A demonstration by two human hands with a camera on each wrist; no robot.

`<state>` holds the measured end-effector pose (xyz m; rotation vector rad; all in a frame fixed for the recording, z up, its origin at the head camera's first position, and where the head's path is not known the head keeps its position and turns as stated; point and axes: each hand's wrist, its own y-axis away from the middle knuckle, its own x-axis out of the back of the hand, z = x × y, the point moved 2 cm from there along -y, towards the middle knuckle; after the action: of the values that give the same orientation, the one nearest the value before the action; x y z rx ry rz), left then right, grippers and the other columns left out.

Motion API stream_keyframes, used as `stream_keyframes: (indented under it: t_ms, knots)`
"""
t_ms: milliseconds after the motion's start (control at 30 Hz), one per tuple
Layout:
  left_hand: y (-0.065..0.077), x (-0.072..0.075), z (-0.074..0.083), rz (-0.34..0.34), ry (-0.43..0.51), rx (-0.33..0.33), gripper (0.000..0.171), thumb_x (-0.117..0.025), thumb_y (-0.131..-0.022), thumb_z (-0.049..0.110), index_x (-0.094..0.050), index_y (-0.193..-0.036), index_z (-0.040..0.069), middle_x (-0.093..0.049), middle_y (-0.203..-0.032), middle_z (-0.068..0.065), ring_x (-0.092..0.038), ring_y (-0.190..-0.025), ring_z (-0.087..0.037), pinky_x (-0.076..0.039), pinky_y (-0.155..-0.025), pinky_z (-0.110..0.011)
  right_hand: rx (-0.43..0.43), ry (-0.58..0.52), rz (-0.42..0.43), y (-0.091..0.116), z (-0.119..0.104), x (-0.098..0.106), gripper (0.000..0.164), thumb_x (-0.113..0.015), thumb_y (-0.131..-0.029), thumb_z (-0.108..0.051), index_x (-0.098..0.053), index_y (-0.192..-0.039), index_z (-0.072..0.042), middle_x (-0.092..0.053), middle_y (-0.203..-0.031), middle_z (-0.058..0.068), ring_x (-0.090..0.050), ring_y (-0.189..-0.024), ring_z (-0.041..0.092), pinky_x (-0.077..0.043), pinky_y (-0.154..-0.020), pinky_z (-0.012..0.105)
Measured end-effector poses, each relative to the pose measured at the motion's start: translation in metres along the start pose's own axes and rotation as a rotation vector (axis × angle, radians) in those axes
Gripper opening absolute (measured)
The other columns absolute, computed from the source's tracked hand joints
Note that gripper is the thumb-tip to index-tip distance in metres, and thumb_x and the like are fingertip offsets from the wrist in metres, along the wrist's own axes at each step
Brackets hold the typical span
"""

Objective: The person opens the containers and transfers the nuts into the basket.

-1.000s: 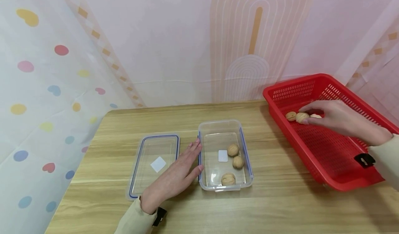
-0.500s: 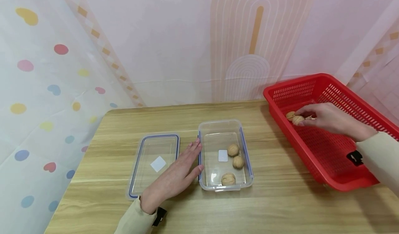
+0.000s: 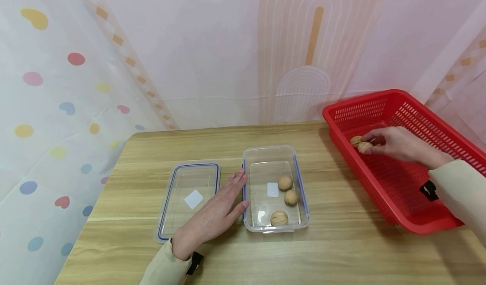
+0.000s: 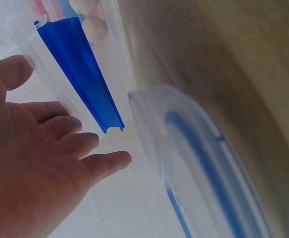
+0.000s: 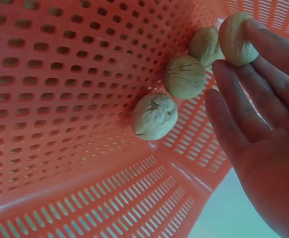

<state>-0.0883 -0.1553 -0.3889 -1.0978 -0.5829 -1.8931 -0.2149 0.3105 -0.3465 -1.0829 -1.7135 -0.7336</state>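
Inside the red plastic basket, my right hand pinches a walnut between thumb and fingertips. Beside it in the right wrist view, three more walnuts, one of them pale, rest along the basket's perforated surface. My left hand lies with straight fingers against the left side of a clear plastic box. Three walnuts sit in that box: two close together on its right, and one walnut by the near wall. A blue locking flap of the box shows near the left fingers.
A clear lid with a blue seal lies on the wooden table, left of the box and partly behind my left hand. A patterned curtain hangs along the table's back edge. The basket stands at the right.
My right hand has shifted slightly left and nearer within the basket, the pinched walnut moving with it. My left hand and the box stay put.
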Motion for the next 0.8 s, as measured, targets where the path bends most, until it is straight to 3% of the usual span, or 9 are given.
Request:
stream_keyframes:
  t_ms: [333, 500, 800]
  knots:
    - [0.0, 0.0, 0.0, -0.002, -0.004, -0.001, 0.067, -0.046, -0.111, 0.038, -0.024, -0.164, 0.002, -0.013, -0.172, -0.009, -0.016, -0.157, -0.034, -0.021, -0.125, -0.054, -0.025, -0.032, -0.035, -0.002, 0.004, -0.008, 0.034, -0.084, -0.089, -0.02, -0.076, -0.116, -0.001, -0.075, -0.11, 0.016, -0.067, -0.097, 0.029, -0.055, -0.082, 0.048]
    - [-0.001, 0.001, 0.0, -0.009, -0.007, 0.004, 0.067, -0.046, -0.111, 0.038, -0.023, -0.164, 0.003, -0.012, -0.172, -0.008, -0.016, -0.157, -0.034, -0.021, -0.125, -0.054, -0.038, -0.041, -0.053, -0.003, 0.004, -0.01, 0.034, -0.083, -0.09, -0.022, -0.077, -0.116, -0.002, -0.076, -0.111, 0.013, -0.065, -0.093, 0.024, -0.054, -0.078, 0.041]
    - [0.0, 0.001, 0.001, -0.016, -0.002, 0.007, 0.067, -0.045, -0.112, 0.039, -0.022, -0.164, 0.005, -0.01, -0.172, -0.005, -0.014, -0.158, -0.031, -0.02, -0.125, -0.052, -0.013, -0.017, -0.074, -0.002, 0.008, -0.015, 0.031, -0.083, -0.089, -0.019, -0.077, -0.114, -0.001, -0.075, -0.109, 0.013, -0.066, -0.093, 0.023, -0.056, -0.078, 0.042]
